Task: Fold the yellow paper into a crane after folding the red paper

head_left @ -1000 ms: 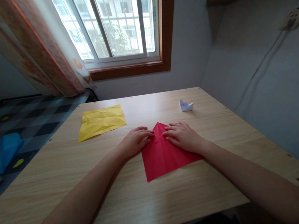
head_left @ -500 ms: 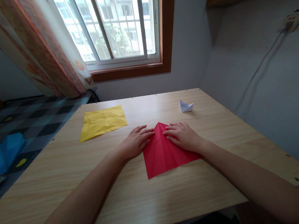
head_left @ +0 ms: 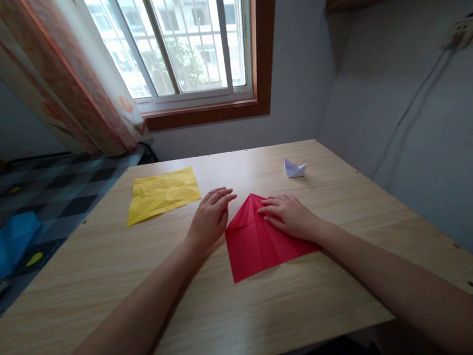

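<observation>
Left grip (head_left: 210,218), unclosed, has lifted its fingers off the red paper (head_left: 249,254) on the table (head_left: 214,336), baring its left fold (head_left: 242,216), so pressing there seems paused, while the right grip (head_left: 288,215) lies flat upon it.

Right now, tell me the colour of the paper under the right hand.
The paper is red, best seen in the head view.

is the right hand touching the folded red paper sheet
Touching: the head view shows the right hand lying over the right side of the folded red paper sheet.
</observation>
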### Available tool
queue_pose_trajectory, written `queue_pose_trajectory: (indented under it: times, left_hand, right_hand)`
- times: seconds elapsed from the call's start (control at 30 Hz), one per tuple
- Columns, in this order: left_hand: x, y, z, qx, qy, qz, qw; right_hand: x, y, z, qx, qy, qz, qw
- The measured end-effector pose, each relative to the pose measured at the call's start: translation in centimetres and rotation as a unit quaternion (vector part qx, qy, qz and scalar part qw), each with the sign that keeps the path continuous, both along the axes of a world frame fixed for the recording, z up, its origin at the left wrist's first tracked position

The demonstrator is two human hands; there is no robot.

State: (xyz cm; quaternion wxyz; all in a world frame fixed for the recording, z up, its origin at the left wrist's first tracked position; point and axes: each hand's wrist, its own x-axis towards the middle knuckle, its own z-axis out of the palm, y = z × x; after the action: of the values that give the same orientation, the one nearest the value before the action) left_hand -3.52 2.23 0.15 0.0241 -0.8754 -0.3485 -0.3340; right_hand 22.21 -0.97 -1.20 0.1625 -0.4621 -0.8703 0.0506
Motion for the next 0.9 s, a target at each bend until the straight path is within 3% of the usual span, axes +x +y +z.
queue_pose_trajectory:
  times: [0.23, 0.5, 0.9]
  left_hand:
    - [2.2, -1.7, -1.2, -0.052, 0.066, -0.104, 0.991]
    - [2.0, -1.2, -3.5, -0.073, 0.167, -0.047, 0.982]
    - [2.2, -1.5, -2.6, -0.113, 0.203, -0.017, 0.973]
  right_hand:
    - [-0.2, -0.1, -0.5, 0.013, 0.017, 0.05, 0.999]
    - [-0.2, -0.3, -0.3, 0.006, 0.018, 0.066, 0.998]
    - [-0.3, -0.3, -0.1, 0.024, 0.024, 0.058, 0.998]
